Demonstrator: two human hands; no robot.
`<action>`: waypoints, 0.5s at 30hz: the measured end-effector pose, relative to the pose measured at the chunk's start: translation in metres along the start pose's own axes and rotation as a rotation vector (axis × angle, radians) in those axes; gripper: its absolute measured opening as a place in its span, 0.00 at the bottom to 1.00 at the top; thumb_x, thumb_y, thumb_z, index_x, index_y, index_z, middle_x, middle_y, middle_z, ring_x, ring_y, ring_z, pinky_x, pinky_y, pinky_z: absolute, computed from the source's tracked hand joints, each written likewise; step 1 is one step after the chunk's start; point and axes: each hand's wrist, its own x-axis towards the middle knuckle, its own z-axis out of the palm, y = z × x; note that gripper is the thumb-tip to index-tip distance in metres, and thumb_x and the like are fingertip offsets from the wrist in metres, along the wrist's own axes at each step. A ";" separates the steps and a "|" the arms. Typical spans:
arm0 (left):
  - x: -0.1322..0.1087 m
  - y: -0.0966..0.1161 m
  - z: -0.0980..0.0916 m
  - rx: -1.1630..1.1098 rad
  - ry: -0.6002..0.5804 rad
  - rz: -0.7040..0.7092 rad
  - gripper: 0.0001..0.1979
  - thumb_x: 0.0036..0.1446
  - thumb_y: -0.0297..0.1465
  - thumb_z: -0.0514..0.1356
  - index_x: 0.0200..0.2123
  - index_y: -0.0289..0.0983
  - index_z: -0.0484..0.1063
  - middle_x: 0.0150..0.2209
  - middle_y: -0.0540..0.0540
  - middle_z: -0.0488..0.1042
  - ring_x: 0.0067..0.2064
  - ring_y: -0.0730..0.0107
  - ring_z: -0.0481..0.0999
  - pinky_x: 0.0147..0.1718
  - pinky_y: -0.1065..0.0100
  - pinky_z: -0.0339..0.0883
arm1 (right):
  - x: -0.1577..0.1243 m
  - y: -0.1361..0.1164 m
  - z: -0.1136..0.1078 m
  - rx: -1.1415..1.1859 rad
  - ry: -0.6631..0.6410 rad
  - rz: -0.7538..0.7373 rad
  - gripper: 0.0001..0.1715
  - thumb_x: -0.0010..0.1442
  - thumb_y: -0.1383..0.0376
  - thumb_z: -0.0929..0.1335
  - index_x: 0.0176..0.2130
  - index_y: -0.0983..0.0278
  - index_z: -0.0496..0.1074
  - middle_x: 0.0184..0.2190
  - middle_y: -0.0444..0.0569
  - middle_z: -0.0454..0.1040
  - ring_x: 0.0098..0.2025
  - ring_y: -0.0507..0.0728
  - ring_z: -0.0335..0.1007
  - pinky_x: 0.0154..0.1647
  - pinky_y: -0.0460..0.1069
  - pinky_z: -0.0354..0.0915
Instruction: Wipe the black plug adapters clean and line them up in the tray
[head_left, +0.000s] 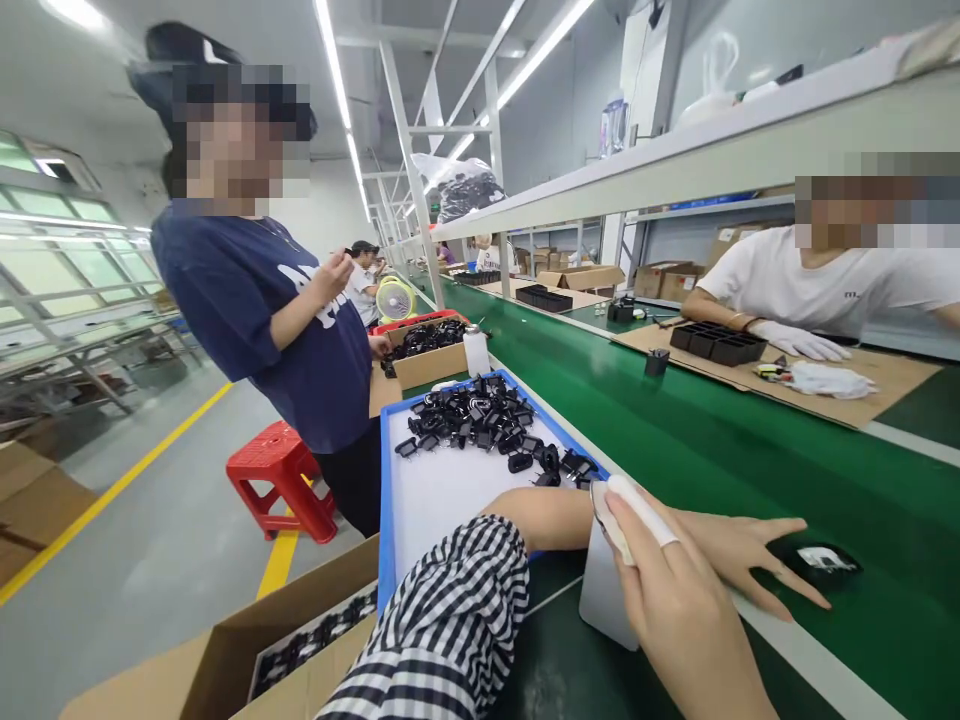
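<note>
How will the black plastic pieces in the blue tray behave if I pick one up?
The black plastic pieces look moulded, so probably stiff and light. Their blocky shapes probably will not roll far. Heaped loosely in the blue tray, they may slide against each other.

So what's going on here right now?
The person's right hand pinches a white strip against a pale grey block. The left hand lies open on the green conveyor belt, near a black item. Behind them sits a blue-rimmed tray of black plug-like parts. Across the belt, a co-worker wears white gloves.
</note>
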 end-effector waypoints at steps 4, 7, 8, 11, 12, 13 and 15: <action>0.014 -0.015 0.014 0.111 -0.162 0.099 0.25 0.45 0.31 0.56 0.49 0.36 0.59 0.53 0.46 0.54 0.58 0.68 0.38 0.49 0.71 0.49 | 0.000 -0.002 -0.001 0.012 -0.021 0.021 0.20 0.55 0.71 0.55 0.48 0.70 0.57 0.42 0.57 0.65 0.47 0.60 0.58 0.42 0.54 0.62; 0.019 -0.016 0.016 0.165 -0.134 0.204 0.26 0.44 0.36 0.56 0.49 0.41 0.58 0.52 0.51 0.57 0.57 0.73 0.42 0.47 0.77 0.52 | -0.001 -0.002 0.001 0.014 -0.033 0.035 0.19 0.55 0.71 0.55 0.48 0.70 0.58 0.43 0.58 0.65 0.47 0.61 0.58 0.42 0.55 0.62; 0.021 -0.015 0.016 0.184 -0.116 0.224 0.28 0.44 0.37 0.57 0.50 0.41 0.57 0.51 0.52 0.57 0.57 0.73 0.45 0.45 0.78 0.53 | -0.002 -0.002 0.001 0.017 -0.035 0.037 0.19 0.55 0.71 0.55 0.47 0.71 0.59 0.43 0.58 0.65 0.47 0.61 0.58 0.42 0.55 0.62; 0.029 -0.010 0.016 0.213 -0.104 0.256 0.33 0.43 0.37 0.57 0.53 0.35 0.52 0.50 0.49 0.59 0.53 0.70 0.56 0.43 0.78 0.57 | -0.002 -0.002 0.001 0.024 -0.034 0.038 0.18 0.55 0.70 0.56 0.46 0.73 0.60 0.43 0.59 0.65 0.48 0.61 0.57 0.43 0.55 0.61; 0.031 -0.009 0.017 0.210 -0.113 0.260 0.34 0.43 0.36 0.57 0.53 0.32 0.52 0.50 0.48 0.59 0.51 0.69 0.58 0.43 0.78 0.57 | -0.002 -0.002 0.001 0.024 -0.032 0.035 0.18 0.55 0.70 0.56 0.46 0.73 0.60 0.43 0.59 0.65 0.48 0.61 0.57 0.43 0.55 0.61; 0.033 -0.007 0.017 0.205 -0.117 0.251 0.33 0.43 0.36 0.57 0.52 0.31 0.52 0.50 0.47 0.59 0.50 0.68 0.60 0.42 0.78 0.57 | -0.002 -0.002 0.000 0.024 -0.030 0.031 0.18 0.55 0.71 0.56 0.46 0.73 0.61 0.43 0.59 0.65 0.48 0.61 0.57 0.43 0.55 0.60; 0.033 -0.005 0.017 0.186 -0.090 0.219 0.31 0.43 0.36 0.58 0.51 0.31 0.55 0.50 0.46 0.60 0.49 0.68 0.60 0.43 0.78 0.58 | -0.002 -0.002 0.000 0.027 -0.033 0.025 0.19 0.55 0.71 0.56 0.46 0.73 0.60 0.43 0.59 0.64 0.48 0.61 0.57 0.43 0.55 0.60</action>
